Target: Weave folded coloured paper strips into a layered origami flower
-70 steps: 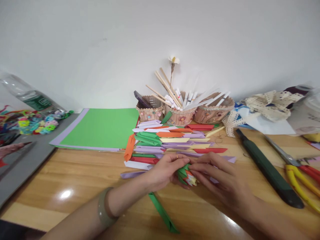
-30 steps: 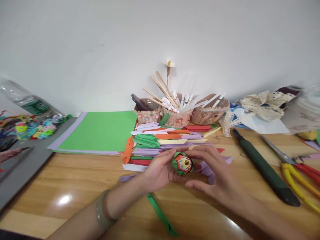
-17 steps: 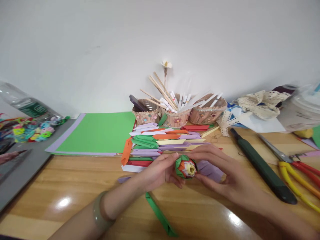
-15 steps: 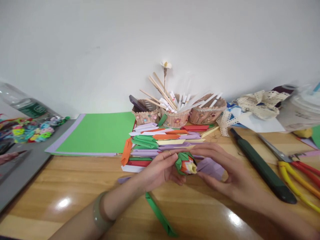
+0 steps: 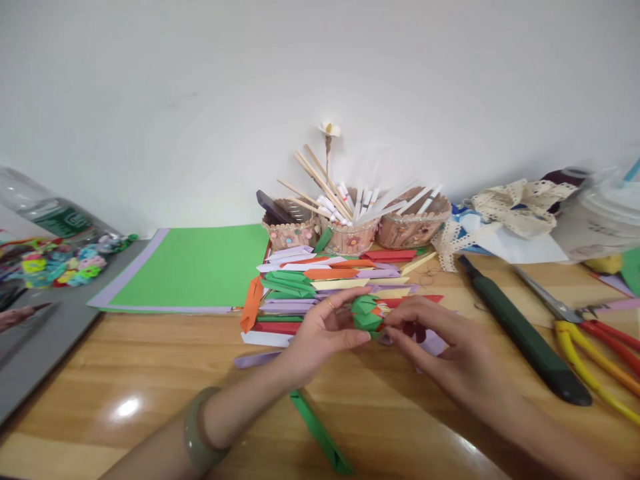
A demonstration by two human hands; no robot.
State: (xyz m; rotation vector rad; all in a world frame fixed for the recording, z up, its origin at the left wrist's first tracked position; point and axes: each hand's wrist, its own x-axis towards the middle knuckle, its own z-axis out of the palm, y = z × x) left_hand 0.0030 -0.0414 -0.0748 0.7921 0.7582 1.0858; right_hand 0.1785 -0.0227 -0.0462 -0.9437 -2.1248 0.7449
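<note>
Between my hands is a small folded-paper flower point(image 5: 366, 313), green on the outside with orange and pale yellow layers toward its right end. My left hand point(image 5: 327, 330) grips its green side between thumb and fingers. The fingertips of my right hand point(image 5: 425, 330) close on its right end, partly hiding the orange and yellow layers. Behind both hands lie rows of folded paper strips point(image 5: 287, 283) in green, orange, purple, white, red and yellow. One folded green strip point(image 5: 320, 430) lies alone on the table below my hands.
Three decorated baskets point(image 5: 353, 237) with sticks and pens stand against the wall. Green paper sheets point(image 5: 200, 267) lie left, beside a grey laptop point(image 5: 55, 340). At right are a dark green tool point(image 5: 530, 340), yellow-handled scissors point(image 5: 575, 347), lace point(image 5: 520, 203) and a lidded cup point(image 5: 600, 220).
The flower has turned so its green side faces me more and its yellow end points right. My right fingers have closed in on that end; my left thumb has shifted lower.
</note>
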